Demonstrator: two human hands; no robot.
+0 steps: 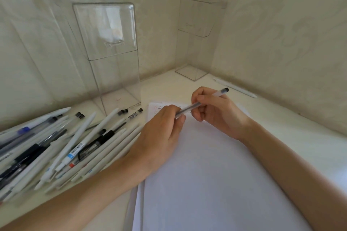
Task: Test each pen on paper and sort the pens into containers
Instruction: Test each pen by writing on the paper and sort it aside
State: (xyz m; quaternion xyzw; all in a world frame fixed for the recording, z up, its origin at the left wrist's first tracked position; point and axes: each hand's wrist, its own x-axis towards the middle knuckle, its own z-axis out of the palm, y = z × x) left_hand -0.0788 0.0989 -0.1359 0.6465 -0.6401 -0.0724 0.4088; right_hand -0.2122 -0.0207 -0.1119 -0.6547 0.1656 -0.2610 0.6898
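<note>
Paper (206, 184) lies closest, under both my forearms, with a few test marks at its far edge. To its left sprawls the pen pile (65, 146). My left hand (159, 133) pinches the lower-left end of the clear pen (189, 109), and my right hand (219, 112) curls round its middle. The pen's long axis climbs from lower left to upper right, its black end poking past my right fingers. I cannot tell which end is capped, so I judge any pull must follow that axis. Beyond stand the left container (116, 73) and the right container (195, 43).
</note>
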